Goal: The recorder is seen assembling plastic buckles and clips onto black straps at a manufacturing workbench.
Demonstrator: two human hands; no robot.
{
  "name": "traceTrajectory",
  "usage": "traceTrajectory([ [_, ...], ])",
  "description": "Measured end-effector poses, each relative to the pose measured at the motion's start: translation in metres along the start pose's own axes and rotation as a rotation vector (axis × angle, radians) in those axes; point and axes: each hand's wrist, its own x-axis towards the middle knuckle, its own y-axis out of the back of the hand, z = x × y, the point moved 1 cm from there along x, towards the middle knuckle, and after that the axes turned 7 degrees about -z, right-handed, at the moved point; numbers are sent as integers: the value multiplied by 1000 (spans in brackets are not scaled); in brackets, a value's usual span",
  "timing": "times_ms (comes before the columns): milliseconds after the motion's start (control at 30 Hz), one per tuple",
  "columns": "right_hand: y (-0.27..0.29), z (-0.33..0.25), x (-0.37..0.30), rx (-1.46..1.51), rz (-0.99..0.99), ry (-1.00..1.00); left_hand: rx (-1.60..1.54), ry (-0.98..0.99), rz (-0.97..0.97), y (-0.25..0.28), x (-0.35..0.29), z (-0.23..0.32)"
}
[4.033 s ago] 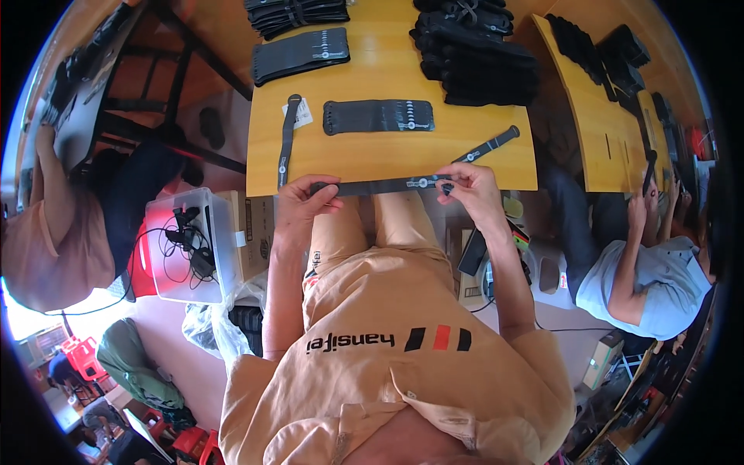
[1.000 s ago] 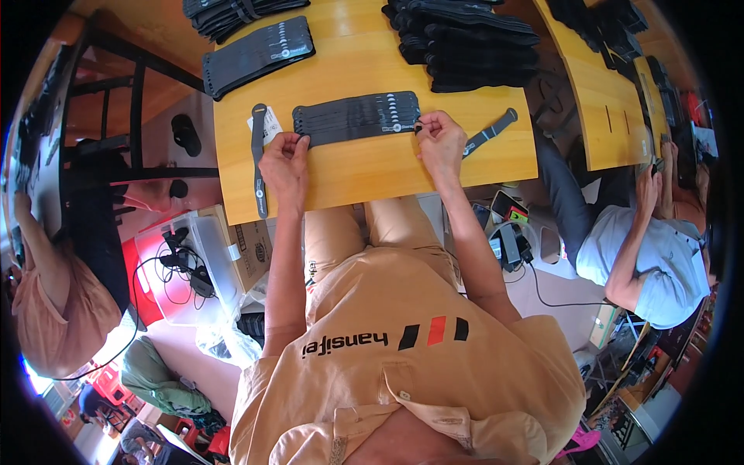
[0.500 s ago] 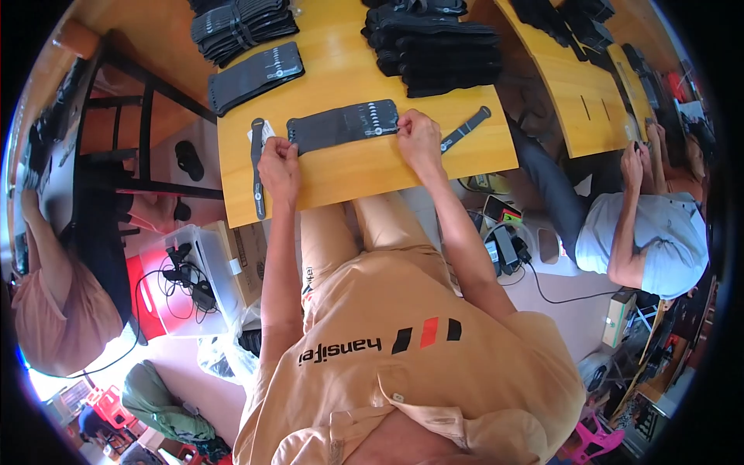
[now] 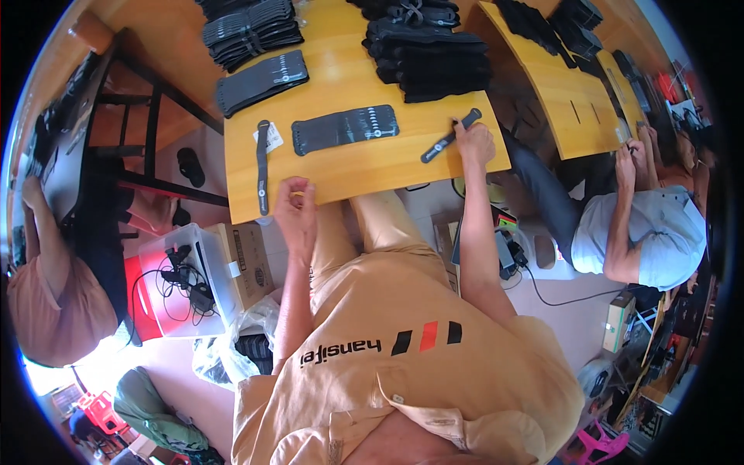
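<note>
My right hand [image 4: 475,144] pinches a short dark-grey strap [image 4: 442,146] at the right of the table, its upper end by my fingertips. My left hand [image 4: 295,205], empty, hovers at the table's front edge with loosely bent fingers, thumb apart. Between and beyond the hands lies a wide, flat dark-grey band [image 4: 341,131] with white printed marks at its right end; neither hand touches it. Left of it lies a longer narrow strap [image 4: 262,170], with a small white label [image 4: 269,138] beside its upper part.
At the far left of the yellow table [image 4: 349,174] are a pile of flat grey bands [image 4: 263,80] and a tied bundle [image 4: 252,39]. Black stacked bands [image 4: 434,58] stand far right. People work at both sides. Below left is a clear plastic bin [image 4: 190,287] holding cables.
Both hands have let go of the wide band, which lies flat. My right hand has moved right onto the short strap, now shifted and turned slightly; my left hand has drawn back toward me.
</note>
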Motion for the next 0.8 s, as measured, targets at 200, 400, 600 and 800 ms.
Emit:
traceTrajectory([
  [200, -15, 38, 14, 367, -132, 171, -15, 60, -169, -6, -27, -19],
  [400, 42, -26, -95, 668, -909, 407, 12, -19, -177, -27, -33, 36],
  [600, 50, -63, -143, 195, -1271, 927, 224, -210, -536, -14, -20, 44],
  [800, 44, -57, -127, 225, -1344, 882, 87, 31, -702, 14, -17, 28],
])
